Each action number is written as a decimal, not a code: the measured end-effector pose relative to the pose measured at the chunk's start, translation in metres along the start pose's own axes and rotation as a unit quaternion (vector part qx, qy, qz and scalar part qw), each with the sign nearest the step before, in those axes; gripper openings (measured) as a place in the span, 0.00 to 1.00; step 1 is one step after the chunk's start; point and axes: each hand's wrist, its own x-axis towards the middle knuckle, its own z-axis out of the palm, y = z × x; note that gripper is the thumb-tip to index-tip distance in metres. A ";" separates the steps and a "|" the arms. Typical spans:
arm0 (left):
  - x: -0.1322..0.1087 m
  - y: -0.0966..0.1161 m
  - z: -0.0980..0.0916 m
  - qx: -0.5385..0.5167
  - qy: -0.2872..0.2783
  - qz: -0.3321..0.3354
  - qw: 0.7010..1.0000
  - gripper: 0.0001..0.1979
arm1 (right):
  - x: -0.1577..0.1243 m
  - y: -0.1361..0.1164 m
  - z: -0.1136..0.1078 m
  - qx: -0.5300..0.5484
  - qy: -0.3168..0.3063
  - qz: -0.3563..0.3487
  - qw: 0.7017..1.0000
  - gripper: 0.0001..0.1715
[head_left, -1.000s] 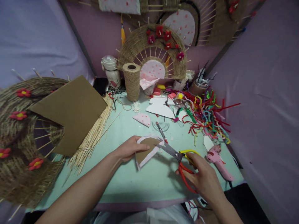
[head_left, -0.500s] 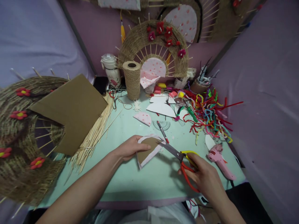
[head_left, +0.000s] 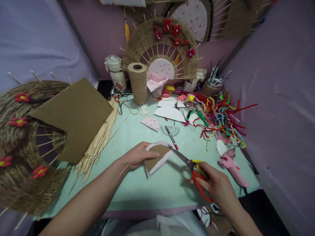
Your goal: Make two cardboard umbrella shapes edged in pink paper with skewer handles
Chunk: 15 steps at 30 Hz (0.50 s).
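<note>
My left hand (head_left: pixel 139 155) pinches a half-round piece of brown cardboard (head_left: pixel 157 156) by its left side, thumb on top. Pale cloth (head_left: pixel 159 164) sticks out as a border around the cardboard. In my right hand (head_left: pixel 213 179) are scissors (head_left: pixel 189 163) with one yellow and one orange-red handle. Their blade tips point left and meet the cloth's right corner. Just beyond the piece lie a pen (head_left: pixel 171 137) and a clear protractor (head_left: pixel 173 130). A finished-looking pink dotted half-round (head_left: pixel 150 123) rests farther back.
At right are a pink glue gun (head_left: pixel 232 168) and tangled pipe cleaners (head_left: pixel 221 114). Thin sticks (head_left: pixel 98 141) and a cardboard sheet (head_left: pixel 76 118) lie at left, beside a woven fan with red flowers (head_left: pixel 19 147). A twine spool (head_left: pixel 138 83) stands at the back.
The scissors have shifted slightly right, so their tips sit nearer the cloth's outer corner instead of over the cardboard's edge. My left hand keeps its hold almost unmoved.
</note>
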 end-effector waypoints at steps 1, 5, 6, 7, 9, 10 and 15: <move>0.000 0.000 0.000 -0.004 0.003 -0.002 1.000 0.18 | -0.001 0.000 0.001 0.012 -0.001 0.004 1.000 0.19; 0.001 0.000 0.001 -0.013 0.016 -0.010 1.000 0.19 | -0.002 0.002 0.004 0.058 0.016 0.018 0.998 0.17; 0.001 0.000 0.001 -0.013 0.018 -0.010 1.000 0.19 | 0.000 0.003 0.004 0.064 0.033 0.022 0.997 0.17; 0.001 0.000 0.001 -0.013 0.020 -0.008 1.000 0.19 | 0.002 0.005 0.004 0.060 0.056 0.032 0.996 0.17; 0.001 0.000 0.001 -0.015 0.021 -0.005 1.000 0.19 | 0.009 0.011 0.005 0.015 0.102 0.064 0.993 0.19; 0.001 0.000 0.001 -0.017 0.020 -0.003 1.000 0.19 | 0.013 0.015 0.006 -0.018 0.117 0.084 0.989 0.20; 0.001 0.001 0.001 -0.041 0.021 0.002 0.999 0.18 | 0.028 0.031 0.017 -0.141 0.116 0.142 0.973 0.22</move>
